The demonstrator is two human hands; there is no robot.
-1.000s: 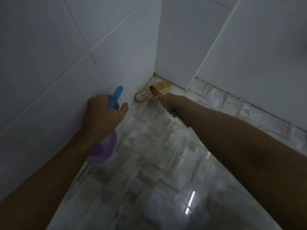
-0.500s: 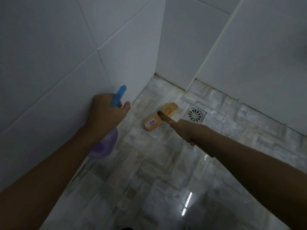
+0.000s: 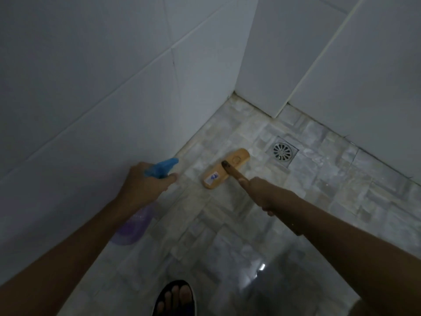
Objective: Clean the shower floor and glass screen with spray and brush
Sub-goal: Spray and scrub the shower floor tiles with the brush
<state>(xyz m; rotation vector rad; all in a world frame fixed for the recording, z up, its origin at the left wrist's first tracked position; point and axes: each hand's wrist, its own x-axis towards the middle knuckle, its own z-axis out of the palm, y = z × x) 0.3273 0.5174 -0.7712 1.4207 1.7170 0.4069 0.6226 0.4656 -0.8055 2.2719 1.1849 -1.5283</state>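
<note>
Head view, bottle: the spray bottle [image 3: 136,224] has a see-through purple body and a blue trigger top [image 3: 162,168]. It hangs at the left, close to the left wall.
Bottle contents: the body looks tinted, but I cannot tell how full it is.
Left hand: the left hand [image 3: 145,185] is wrapped round the bottle's neck, with the thumb lying forward under the trigger top.
Brush: the wooden brush [image 3: 225,169] lies head down on the floor, slanting from near-left to far-right. It is between the bottle and the drain, apart from both.
Right hand: the right hand [image 3: 262,195] is closed round the brush's dark handle [image 3: 234,174], fingers curled tight, arm stretched out from the near right.
Writing: a small white sticker [image 3: 213,177] with a blue mark sits on the near end of the brush head, too small to read. A round stamp shows at the far end, also unreadable.
Floor: the floor [image 3: 227,236] is pale, mottled stone tiles, glossy, with a bright glint at the near side.
Drain: a square metal drain [image 3: 282,152] with a round slotted grate is set in the far floor, near the far wall.
Walls: large white wall tiles [image 3: 114,76] meet at the far corner.
Foot: a foot in a dark sandal [image 3: 175,297] shows at the near edge.
</note>
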